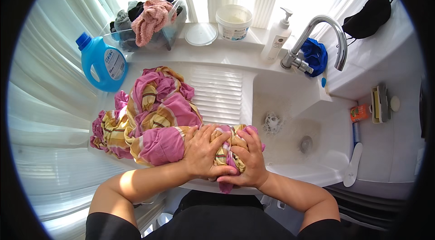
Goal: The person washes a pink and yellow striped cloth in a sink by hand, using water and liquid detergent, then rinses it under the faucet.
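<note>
A bunched pink and yellow striped cloth (167, 108) lies in a heap on the left side of a white laundry sink, partly over its ribbed washboard (217, 95). My left hand (201, 149) wraps over a gathered length of it near the front edge. Just to the right, my right hand (249, 158) grips the end of the same length, its fingers curled round the fabric. The two hands are close together, thumbs nearly meeting. Folds of cloth hide some of the fingertips. To the right lies the basin (290, 145), with foam near its middle.
A blue detergent bottle (106, 63) and a clear bin of clothes (170, 36) stand at the back left. Behind the washboard are a round lid (201, 34), a white tub (234, 22) and a pump bottle (277, 36). The chrome faucet (337, 36) arches over the back right.
</note>
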The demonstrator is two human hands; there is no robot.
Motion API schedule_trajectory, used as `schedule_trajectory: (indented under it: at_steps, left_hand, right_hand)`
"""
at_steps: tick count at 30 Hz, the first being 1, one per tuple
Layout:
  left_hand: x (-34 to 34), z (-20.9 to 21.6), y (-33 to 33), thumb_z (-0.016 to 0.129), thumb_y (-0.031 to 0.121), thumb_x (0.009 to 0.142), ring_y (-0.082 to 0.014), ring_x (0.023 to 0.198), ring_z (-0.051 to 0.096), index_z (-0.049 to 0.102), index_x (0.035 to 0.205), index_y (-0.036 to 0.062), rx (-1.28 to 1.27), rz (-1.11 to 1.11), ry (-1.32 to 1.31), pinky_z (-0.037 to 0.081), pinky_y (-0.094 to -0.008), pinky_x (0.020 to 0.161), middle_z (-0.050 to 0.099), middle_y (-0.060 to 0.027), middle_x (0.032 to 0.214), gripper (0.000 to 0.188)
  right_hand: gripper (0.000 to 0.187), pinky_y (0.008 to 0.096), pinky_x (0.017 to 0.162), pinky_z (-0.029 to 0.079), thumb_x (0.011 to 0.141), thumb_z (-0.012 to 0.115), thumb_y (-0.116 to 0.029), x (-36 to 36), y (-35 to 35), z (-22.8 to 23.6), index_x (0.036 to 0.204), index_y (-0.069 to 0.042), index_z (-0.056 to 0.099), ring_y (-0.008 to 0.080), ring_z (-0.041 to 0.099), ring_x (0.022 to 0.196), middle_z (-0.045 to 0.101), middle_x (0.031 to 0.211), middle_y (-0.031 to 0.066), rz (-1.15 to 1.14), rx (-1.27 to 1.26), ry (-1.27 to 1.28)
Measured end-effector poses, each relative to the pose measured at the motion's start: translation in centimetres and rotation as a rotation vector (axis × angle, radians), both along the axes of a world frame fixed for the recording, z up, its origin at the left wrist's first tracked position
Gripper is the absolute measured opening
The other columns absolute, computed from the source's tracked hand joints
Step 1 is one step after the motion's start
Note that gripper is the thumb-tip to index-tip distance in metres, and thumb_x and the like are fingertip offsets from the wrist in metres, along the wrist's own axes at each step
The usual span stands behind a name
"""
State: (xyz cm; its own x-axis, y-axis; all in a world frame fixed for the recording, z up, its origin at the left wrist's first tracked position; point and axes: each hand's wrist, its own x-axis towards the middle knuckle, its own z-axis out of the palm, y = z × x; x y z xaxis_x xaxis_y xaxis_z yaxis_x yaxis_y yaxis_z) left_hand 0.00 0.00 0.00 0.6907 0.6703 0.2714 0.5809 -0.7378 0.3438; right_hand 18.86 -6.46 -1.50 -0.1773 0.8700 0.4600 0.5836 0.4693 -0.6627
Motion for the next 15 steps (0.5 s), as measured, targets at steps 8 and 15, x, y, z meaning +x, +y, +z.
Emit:
schedule_trajectory:
  at_steps: [8,15]
  left_hand:
    - [2.4,-2.2,5.7,0.063,0.05,0.079,-0.0269,0.069,0.052,0.057,0.077,0.0061,-0.161,-0.112,-0.161,0.036,-0.0387,0.066,0.052,-0.0099,0.072,0.044]
    - [3.4,-2.5,8.8,0.062,0.025,0.081,-0.0342,0.048,0.053,0.055,0.064,0.0041,-0.336,-0.138,-0.239,0.04,-0.0442,0.047,0.053,-0.0154,0.054,0.028]
  right_hand:
    - [0.035,0.0479,0.091,0.042,0.06,0.071,-0.023,2.6,7.7,-4.0,0.088,-0.003,0.062,0.0388,0.053,0.098,0.06,0.098,0.0147,0.291,0.007,0.281]
    - [0.029,0.0419,0.081,0.044,0.066,0.059,-0.023,3.3,12.4,-6.1,0.084,0.0,0.062,0.0361,0.055,0.086,0.06,0.089,0.0176,0.541,-0.186,0.555]
